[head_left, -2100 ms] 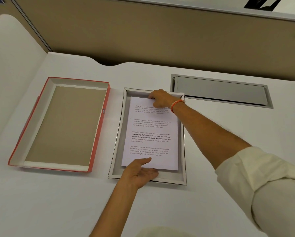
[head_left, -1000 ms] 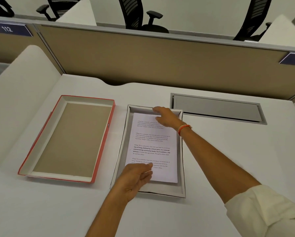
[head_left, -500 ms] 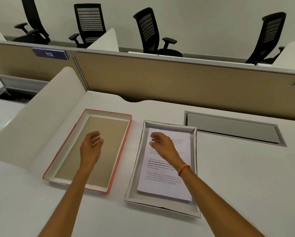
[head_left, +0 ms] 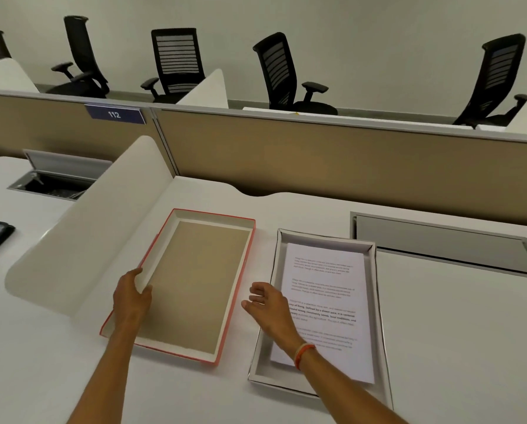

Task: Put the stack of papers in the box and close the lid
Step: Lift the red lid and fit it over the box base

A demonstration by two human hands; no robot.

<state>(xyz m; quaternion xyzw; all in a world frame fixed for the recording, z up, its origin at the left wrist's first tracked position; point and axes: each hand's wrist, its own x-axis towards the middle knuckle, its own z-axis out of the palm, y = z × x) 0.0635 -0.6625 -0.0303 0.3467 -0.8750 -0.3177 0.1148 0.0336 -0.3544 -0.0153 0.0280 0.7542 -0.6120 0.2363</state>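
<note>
Lighting: even, soft and moderately bright, which we judge to come from overhead; no lamp in view. Shadows: faint and diffuse, a thin one under the red-edged lid [head_left: 192,286] and beneath the left hand [head_left: 130,296]; a darker band in the notch where the desk [head_left: 455,332] meets the partition [head_left: 317,154]. Glare: we find none, though the papers [head_left: 326,304] read near white. Sharpness: slightly soft throughout; printed text legible only as lines, the right hand [head_left: 268,307] a little smeared. Distortion: wide-angle bending, the partition rail and the chairs [head_left: 176,59] leaning at the edges. Colour: we note a warm, greenish cast
</note>
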